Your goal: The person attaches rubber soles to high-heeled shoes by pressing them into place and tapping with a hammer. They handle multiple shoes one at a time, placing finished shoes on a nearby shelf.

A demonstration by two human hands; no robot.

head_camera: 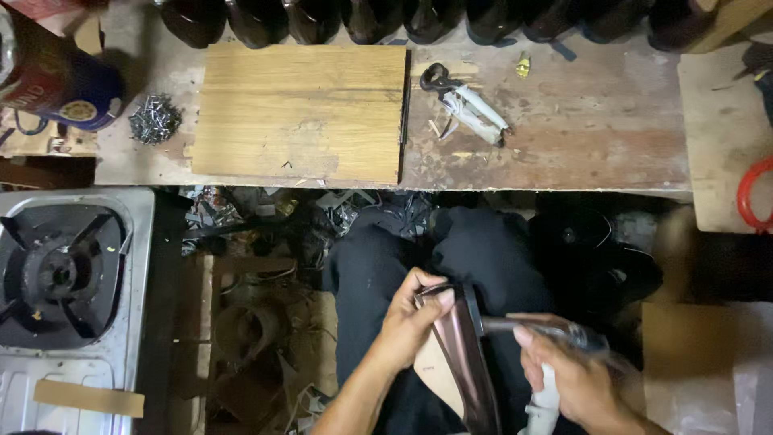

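The left hand (407,322) is clenched around the upper end of a glossy brown shoe (459,362), with the thumb on top and the fingers wrapped behind it. The shoe rests over the person's lap, on dark trousers (378,266), with its pale sole side turned to the left. Just to the right of this grip, the right hand (572,379) grasps a tool with a dark metal shaft (503,325); the tip of the shaft touches the shoe close to the left thumb. Below the right hand a white handle part (543,403) shows, but what kind of tool it is I cannot tell.

To the left of the hands, lower down, lies a heap of scraps and leather pieces (258,338) on the floor. Further left stands a gas stove (64,274) with a black burner grate.

Beyond the knees is a worn wooden workbench (580,137). On it, above the left hand, lies a light wooden board (302,109). Above the right hand, pincers with white-wrapped handles (467,109) lie on the bench. Far to the left of the board sits a small pile of nails (155,118), and beside it a blue and red tin (56,76). At the far edge stands a row of dark shoe forms (403,16).
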